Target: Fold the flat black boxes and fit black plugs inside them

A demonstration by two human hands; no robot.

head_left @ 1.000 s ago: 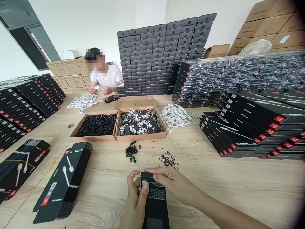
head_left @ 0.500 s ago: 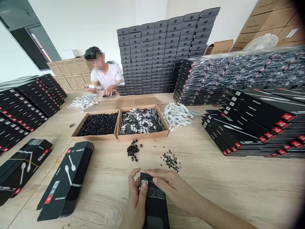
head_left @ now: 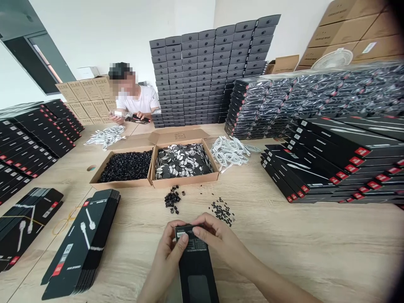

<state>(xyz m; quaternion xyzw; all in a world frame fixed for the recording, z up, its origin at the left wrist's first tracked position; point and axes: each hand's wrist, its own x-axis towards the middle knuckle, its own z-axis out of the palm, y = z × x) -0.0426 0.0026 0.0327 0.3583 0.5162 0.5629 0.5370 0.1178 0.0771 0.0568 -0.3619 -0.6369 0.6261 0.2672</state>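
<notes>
— Two hands on the slim black box point(head_left: 195, 269). Where does it sit?
— Low centre, right in front of the person, over the table point(head_left: 315, 244). The long axis points straight away from the body. The near end runs off the bottom of the frame and the far end is up at the fingertips.
— Left hand point(head_left: 167, 256)?
— Closed round the box's left edge, thumb flat on the top face by the white label.
— Right hand point(head_left: 221, 242)?
— In from the right, fingers curled over the far end and pinched shut on it. Both hands are equally near that end, which lies between the two sets of fingertips. The fingers cover the end, so I can't tell whether it's open or tucked.
— Just beyond?
— A heap of black bits point(head_left: 172, 198) sits past the left fingertips, and a finer scatter point(head_left: 223, 210) past the right, both apart from the hands. A stack of flat cartons point(head_left: 82, 244) lies well off to the left.
— Further?
— Two open cardboard boxes, side by side and touching. The left tray point(head_left: 126, 166) is full of black bits and the right tray point(head_left: 183, 162) holds black-and-white discs. White cables point(head_left: 229, 152) lie just right of them.
— Back?
— Another person point(head_left: 135, 99) is at the table's far side, hands on something small. A wall of dark boxes point(head_left: 208, 71) stands beside them.
</notes>
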